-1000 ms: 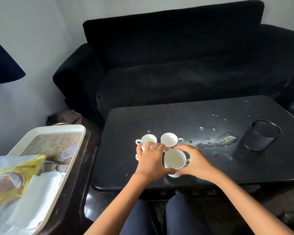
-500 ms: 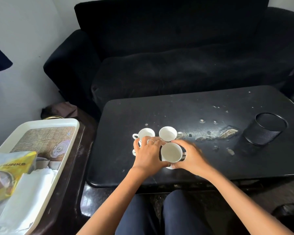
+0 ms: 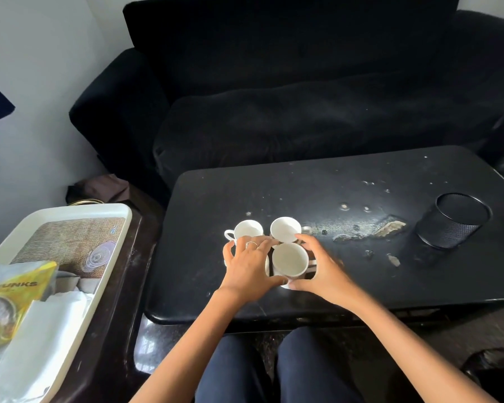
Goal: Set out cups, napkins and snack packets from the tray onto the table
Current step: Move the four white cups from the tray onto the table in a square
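Three white cups stand close together on the black table (image 3: 303, 193): a far left cup (image 3: 246, 229), a far right cup (image 3: 284, 228) and a near cup (image 3: 290, 260). My right hand (image 3: 320, 269) curls around the near cup from the right. My left hand (image 3: 249, 266) lies over another white cup, of which only slivers show at its edges. The white tray (image 3: 70, 209) sits on a dark side stand at the left. It holds a yellow snack packet (image 3: 15, 289) and white napkins (image 3: 41, 338).
A black mesh holder (image 3: 451, 225) stands at the table's right. The tabletop has a chipped patch (image 3: 390, 228) and white specks beside the cups. A black sofa (image 3: 303, 112) runs behind the table. My knees are under the table's near edge.
My hands stay at the cups. The near cup was tilted and now sits level between my hands, with my right fingers spread wider round it. The view has shifted a little.
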Demonstrator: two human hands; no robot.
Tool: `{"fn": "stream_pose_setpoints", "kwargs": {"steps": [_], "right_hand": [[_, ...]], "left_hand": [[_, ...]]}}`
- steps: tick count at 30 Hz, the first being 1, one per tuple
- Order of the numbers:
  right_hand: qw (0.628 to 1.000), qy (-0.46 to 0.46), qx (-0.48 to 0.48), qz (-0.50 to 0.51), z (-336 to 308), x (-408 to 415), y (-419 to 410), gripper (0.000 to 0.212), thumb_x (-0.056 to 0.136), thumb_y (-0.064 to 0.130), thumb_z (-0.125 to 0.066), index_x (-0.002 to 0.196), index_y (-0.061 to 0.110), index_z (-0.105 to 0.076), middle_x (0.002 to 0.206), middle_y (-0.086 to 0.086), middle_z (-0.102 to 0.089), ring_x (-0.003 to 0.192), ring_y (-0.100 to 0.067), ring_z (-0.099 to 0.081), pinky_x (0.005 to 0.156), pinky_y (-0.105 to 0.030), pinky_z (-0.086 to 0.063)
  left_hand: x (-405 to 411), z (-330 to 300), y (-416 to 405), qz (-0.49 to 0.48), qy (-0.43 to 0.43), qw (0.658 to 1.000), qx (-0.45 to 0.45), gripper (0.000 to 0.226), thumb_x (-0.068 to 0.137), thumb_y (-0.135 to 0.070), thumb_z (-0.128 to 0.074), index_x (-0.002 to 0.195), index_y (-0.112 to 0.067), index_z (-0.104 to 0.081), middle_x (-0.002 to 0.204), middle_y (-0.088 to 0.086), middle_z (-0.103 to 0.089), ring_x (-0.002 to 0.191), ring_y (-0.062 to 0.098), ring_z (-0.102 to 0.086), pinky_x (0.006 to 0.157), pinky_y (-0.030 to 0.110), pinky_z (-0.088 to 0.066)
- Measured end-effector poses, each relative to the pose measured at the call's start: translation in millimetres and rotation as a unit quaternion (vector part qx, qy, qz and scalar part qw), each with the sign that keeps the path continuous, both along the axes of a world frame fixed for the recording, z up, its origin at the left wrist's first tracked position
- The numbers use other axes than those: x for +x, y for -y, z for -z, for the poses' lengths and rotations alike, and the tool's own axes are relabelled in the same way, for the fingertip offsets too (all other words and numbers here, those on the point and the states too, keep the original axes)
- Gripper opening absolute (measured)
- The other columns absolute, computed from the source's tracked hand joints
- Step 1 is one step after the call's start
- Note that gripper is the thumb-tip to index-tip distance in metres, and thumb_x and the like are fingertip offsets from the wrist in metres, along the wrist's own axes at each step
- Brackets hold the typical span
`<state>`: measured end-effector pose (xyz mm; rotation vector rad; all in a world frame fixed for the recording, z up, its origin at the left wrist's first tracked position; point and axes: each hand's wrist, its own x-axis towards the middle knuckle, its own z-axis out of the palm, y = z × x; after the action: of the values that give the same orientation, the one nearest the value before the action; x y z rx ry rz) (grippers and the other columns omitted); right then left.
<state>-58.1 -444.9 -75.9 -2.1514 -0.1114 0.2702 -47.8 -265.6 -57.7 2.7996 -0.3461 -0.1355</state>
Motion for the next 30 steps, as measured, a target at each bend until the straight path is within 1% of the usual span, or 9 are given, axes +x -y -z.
{"fn": "stream_pose_setpoints", "kwargs": {"steps": [3, 6, 9, 12, 15, 22, 26, 28, 30], "right_hand": [[0.999, 0.027, -0.038, 0.019, -10.9, -3.5, 1.9, 0.091, 0.046, 0.063, -0.077, 0.12, 0.063, -0.024, 0.114, 0.034, -0.047, 0.093, 0.012, -0.053, 0.101, -0.034, -0.033], [0.992, 0.093, -0.038, 0.08, -17.8, -2.3, 1.1, 0.063, 0.057, 0.064, -0.068, 0.106, 0.07, -0.029, 0.106, 0.031, -0.049, 0.102, 0.002, -0.05, 0.099, -0.038, -0.032], [0.979, 0.164, -0.021, 0.122, -23.0, 6.0, -3.3, 0.046, 0.067, 0.053, -0.069, 0.102, 0.06, -0.04, 0.099, 0.03, -0.051, 0.103, -0.005, -0.049, 0.093, -0.037, -0.032], [0.977, 0.188, -0.033, 0.095, -26.2, 22.4, -12.2, 0.041, 0.071, 0.044, -0.07, 0.107, 0.045, -0.05, 0.102, 0.026, -0.05, 0.107, -0.007, -0.046, 0.089, -0.036, -0.029], [0.982, 0.166, -0.083, 0.03, -26.4, 43.8, -24.0, 0.042, 0.075, 0.04, -0.07, 0.113, 0.039, -0.052, 0.111, 0.021, -0.046, 0.114, -0.01, -0.04, 0.088, -0.032, -0.02], [0.975, 0.083, -0.177, -0.102, -24.3, 89.6, -39.1, 0.059, 0.077, 0.045, -0.068, 0.13, 0.037, -0.043, 0.135, 0.013, -0.045, 0.134, -0.01, -0.023, 0.092, -0.03, -0.015], [0.972, 0.033, -0.191, -0.136, -21.4, 105.9, -41.3, 0.064, 0.073, 0.049, -0.07, 0.131, 0.038, -0.044, 0.129, 0.014, -0.052, 0.138, -0.009, -0.015, 0.093, -0.028, -0.01], [0.968, 0.019, -0.197, -0.151, -19.8, 111.2, -42.9, 0.064, 0.07, 0.053, -0.071, 0.127, 0.04, -0.046, 0.123, 0.016, -0.057, 0.136, -0.007, -0.015, 0.091, -0.028, -0.01], [0.962, 0.025, -0.213, -0.168, -19.3, 115.0, -45.5, 0.06, 0.068, 0.056, -0.071, 0.122, 0.042, -0.05, 0.116, 0.018, -0.06, 0.132, -0.007, -0.025, 0.089, -0.03, -0.012]], "left_hand": [[0.3, -1.8, -8.5, -0.016, 0.02, 0.999, -0.042, 0.071, 0.075, -0.058, -0.066, 0.137, -0.04, -0.037, 0.142, -0.014, -0.039, 0.135, 0.012, -0.02, 0.1, 0.029, -0.002], [2.9, -5.1, -23.0, -0.069, 0.032, 0.99, -0.115, 0.057, 0.08, -0.056, -0.063, 0.131, -0.042, -0.042, 0.137, -0.016, -0.042, 0.128, 0.011, -0.027, 0.091, 0.024, -0.008], [8.7, -6.5, -41.9, -0.133, 0.019, 0.969, -0.205, 0.046, 0.085, -0.047, -0.061, 0.128, -0.044, -0.045, 0.133, -0.015, -0.044, 0.124, 0.012, -0.034, 0.093, 0.031, -0.019], [15.4, -4.0, -59.2, -0.196, -0.006, 0.929, -0.313, 0.05, 0.087, -0.038, -0.064, 0.132, -0.036, -0.044, 0.138, -0.009, -0.044, 0.128, 0.013, -0.039, 0.103, 0.037, -0.033], [21.1, 3.3, -71.9, -0.22, -0.056, 0.897, -0.378, 0.061, 0.086, -0.035, -0.067, 0.14, -0.028, -0.038, 0.146, -0.005, -0.039, 0.134, 0.016, -0.036, 0.103, 0.029, -0.032], [37.7, 30.6, -89.4, -0.223, -0.181, 0.864, -0.412, 0.079, 0.08, -0.031, -0.074, 0.144, -0.026, -0.029, 0.146, 0.0, -0.043, 0.135, 0.018, -0.036, 0.102, 0.027, -0.033], [50.5, 40.7, -91.4, -0.2, -0.179, 0.899, -0.346, 0.078, 0.073, -0.04, -0.08, 0.137, -0.03, -0.037, 0.13, -0.013, -0.058, 0.13, 0.011, -0.044, 0.115, 0.044, -0.024], [55.0, 41.9, -91.2, -0.192, -0.174, 0.915, -0.31, 0.077, 0.067, -0.05, -0.08, 0.132, -0.038, -0.04, 0.119, -0.024, -0.06, 0.122, 0.005, -0.048, 0.112, 0.039, -0.018], [57.5, 40.1, -89.6, -0.188, -0.149, 0.936, -0.259, 0.074, 0.063, -0.059, -0.077, 0.126, -0.046, -0.041, 0.113, -0.031, -0.059, 0.113, 0.0, -0.048, 0.098, 0.031, -0.013]]}}
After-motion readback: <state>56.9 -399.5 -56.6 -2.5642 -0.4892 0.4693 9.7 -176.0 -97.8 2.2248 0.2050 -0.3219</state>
